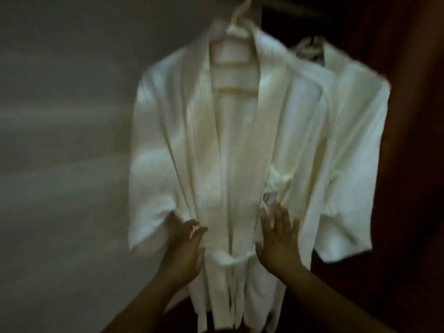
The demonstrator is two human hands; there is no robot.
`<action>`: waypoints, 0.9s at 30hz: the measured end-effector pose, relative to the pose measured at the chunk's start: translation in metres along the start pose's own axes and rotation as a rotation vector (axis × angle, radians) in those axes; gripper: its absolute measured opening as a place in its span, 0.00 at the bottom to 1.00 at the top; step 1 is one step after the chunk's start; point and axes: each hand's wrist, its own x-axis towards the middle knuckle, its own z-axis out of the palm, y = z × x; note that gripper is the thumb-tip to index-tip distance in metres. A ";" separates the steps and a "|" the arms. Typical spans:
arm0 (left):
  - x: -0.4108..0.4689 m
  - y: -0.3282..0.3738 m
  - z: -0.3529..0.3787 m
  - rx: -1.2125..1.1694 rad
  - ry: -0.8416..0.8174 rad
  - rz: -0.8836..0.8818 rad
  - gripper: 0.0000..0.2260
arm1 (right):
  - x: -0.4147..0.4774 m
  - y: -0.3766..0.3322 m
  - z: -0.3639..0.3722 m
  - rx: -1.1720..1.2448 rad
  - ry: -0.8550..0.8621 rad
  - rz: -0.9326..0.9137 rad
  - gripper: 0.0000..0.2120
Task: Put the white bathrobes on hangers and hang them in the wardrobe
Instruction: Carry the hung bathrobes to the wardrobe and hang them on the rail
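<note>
Right hand (278,243) fingers (280,212) straight on front bathrobe (228,152) | left hand (185,246) fingers (198,230) bent, grip unclear | wardrobe (413,92): rear bathrobe (353,140) hangs beside

The view is dim and blurred. A white robe (216,145) hangs on a pale hanger (240,27), its belt (228,258) tied at the waist. The right hand (278,236) lies flat on the robe's front, fingers straight, just beside the belt. The left hand (185,246) rests against the opposite front edge with fingers slightly bent; whether it pinches cloth is unclear. A second robe (355,140) hangs just behind on its own hanger (310,44), against the dark wardrobe (408,116). A grey wall (60,116) fills the left.
</note>
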 end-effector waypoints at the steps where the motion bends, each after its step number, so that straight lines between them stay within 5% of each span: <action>1: -0.044 0.006 0.026 -0.062 -0.094 -0.051 0.20 | -0.040 -0.004 0.022 0.014 -0.086 0.024 0.51; 6: -0.140 0.020 0.085 -0.138 -0.313 -0.150 0.24 | -0.128 -0.012 0.048 0.131 -0.368 0.079 0.50; 11: -0.100 0.022 0.087 -0.002 -0.196 -0.331 0.37 | -0.151 -0.010 0.041 0.349 -0.277 0.153 0.44; 14: -0.069 0.027 0.079 0.089 -0.028 -0.330 0.29 | -0.157 -0.005 0.037 0.454 -0.159 0.152 0.36; 19: -0.065 -0.005 0.081 0.269 -0.287 -0.299 0.21 | -0.178 0.005 0.041 0.478 -0.251 0.156 0.27; 24: -0.050 -0.017 0.071 0.318 -0.375 -0.134 0.10 | -0.181 0.001 0.046 0.522 -0.397 0.096 0.17; 27: -0.039 -0.013 0.062 0.256 -0.482 -0.083 0.13 | -0.174 -0.016 0.042 0.619 -0.559 0.111 0.13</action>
